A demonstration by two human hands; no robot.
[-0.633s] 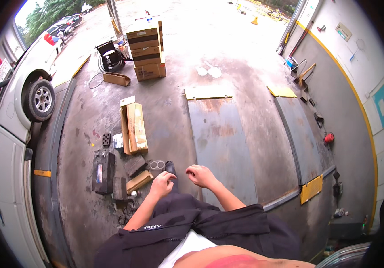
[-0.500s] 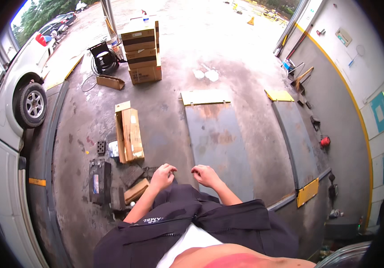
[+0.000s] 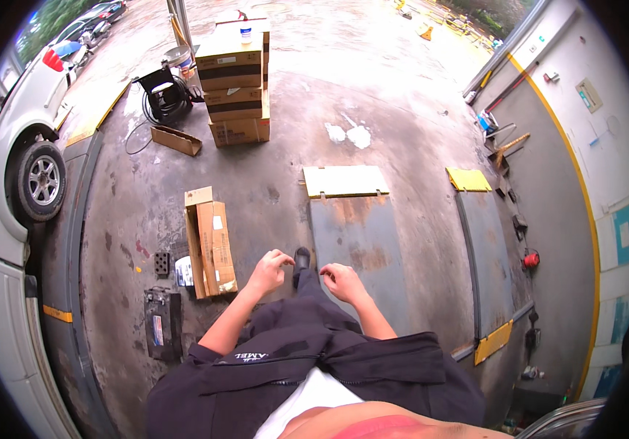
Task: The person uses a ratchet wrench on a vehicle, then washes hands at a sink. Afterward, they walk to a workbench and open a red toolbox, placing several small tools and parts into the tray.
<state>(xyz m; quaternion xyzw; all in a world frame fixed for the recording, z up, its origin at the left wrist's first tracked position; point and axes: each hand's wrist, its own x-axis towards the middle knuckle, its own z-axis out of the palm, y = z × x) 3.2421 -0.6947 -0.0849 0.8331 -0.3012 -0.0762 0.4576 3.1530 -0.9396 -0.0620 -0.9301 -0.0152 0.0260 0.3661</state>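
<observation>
My left hand (image 3: pixel 269 273) is raised in front of my body, its fingers loosely curled and apart, holding nothing. Across a small gap, my right hand (image 3: pixel 342 282) hangs at a similar height, also empty with half-bent fingers. Between them a dark shoe (image 3: pixel 301 258) shows below on the floor. Closest to the left hand is a long, opened cardboard box (image 3: pixel 218 252) standing on the floor. Left of that forearm sits a black car battery (image 3: pixel 162 323). A grey metal ramp plate (image 3: pixel 362 252) lies beneath and beyond my right hand.
Stacked cartons (image 3: pixel 234 95) stand ahead, beside a coiled black hose (image 3: pixel 171 99). A silver vehicle (image 3: pixel 3 241) is along the left. A second ramp plate (image 3: pixel 486 252) lies right, before the wall (image 3: pixel 563 183). A small perforated black block (image 3: pixel 161 265) sits near the battery.
The view has shifted forward over the floor, and a shoe has come into sight between my hands. Both hands stay raised and empty; the floor items left of my forearm are partly covered now.
</observation>
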